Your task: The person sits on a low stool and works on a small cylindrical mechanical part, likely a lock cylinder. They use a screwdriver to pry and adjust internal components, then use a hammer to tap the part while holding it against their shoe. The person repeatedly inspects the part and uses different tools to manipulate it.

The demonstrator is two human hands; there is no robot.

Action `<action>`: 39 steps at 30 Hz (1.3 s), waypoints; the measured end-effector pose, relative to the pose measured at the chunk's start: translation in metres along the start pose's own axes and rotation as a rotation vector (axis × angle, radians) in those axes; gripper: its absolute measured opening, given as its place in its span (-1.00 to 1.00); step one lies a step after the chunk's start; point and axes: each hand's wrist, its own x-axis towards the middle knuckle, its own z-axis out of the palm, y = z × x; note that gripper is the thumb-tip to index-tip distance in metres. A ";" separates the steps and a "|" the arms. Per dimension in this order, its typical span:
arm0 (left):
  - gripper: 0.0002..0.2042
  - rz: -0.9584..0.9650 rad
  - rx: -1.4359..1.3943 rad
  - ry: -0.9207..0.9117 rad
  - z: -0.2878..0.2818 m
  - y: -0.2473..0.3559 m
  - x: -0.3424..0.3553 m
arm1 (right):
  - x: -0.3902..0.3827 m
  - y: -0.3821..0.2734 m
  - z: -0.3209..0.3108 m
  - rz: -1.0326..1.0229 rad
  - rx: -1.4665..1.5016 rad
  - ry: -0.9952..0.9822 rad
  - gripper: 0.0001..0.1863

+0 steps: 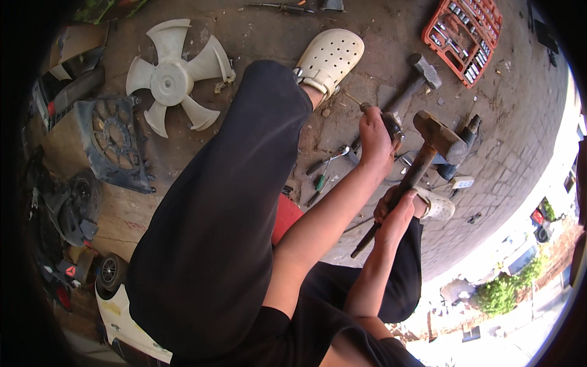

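My right hand [394, 215] is wrapped round the handle of a hammer, partway along it. The hammer's worn, rusty steel head [439, 136] is raised to the right of my left hand. My left hand [376, 139] is closed round a dark, rounded metal part [392, 126] with a shiny end; my fingers hide much of it, so its exact kind is unclear. A thin rod [354, 100] juts out beside my left thumb. Past that hand, a second hammer [425, 71] lies on the ground.
An orange case of sockets [465, 38] lies open at the far right. A ratchet [330, 160] and a green-handled screwdriver [320, 182] lie near my left forearm. A dark cylindrical tool [466, 139] is beyond the hammer. Leftward are a white fan [169, 84] and a black fan shroud [92, 131].
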 end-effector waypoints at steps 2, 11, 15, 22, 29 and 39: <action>-0.62 0.002 -0.008 0.012 -0.002 0.001 0.002 | -0.001 0.003 -0.001 0.003 -0.006 0.005 -0.47; -0.62 -0.001 0.002 0.035 -0.001 0.003 0.005 | -0.001 0.002 -0.001 0.011 -0.004 0.009 -0.48; -0.62 0.006 0.008 0.067 0.001 0.004 0.005 | 0.000 0.002 -0.004 -0.001 -0.003 0.000 -0.48; -0.62 0.011 -0.001 0.031 0.004 0.008 0.003 | -0.002 -0.004 0.006 -0.020 -0.006 0.071 -0.43; -0.61 0.014 -0.065 0.006 0.008 0.013 0.009 | -0.015 -0.010 0.001 -0.186 0.042 0.013 -0.33; -0.65 -0.045 -0.091 0.164 0.024 0.018 0.009 | -0.019 -0.016 -0.001 -0.043 -0.139 -0.090 -0.43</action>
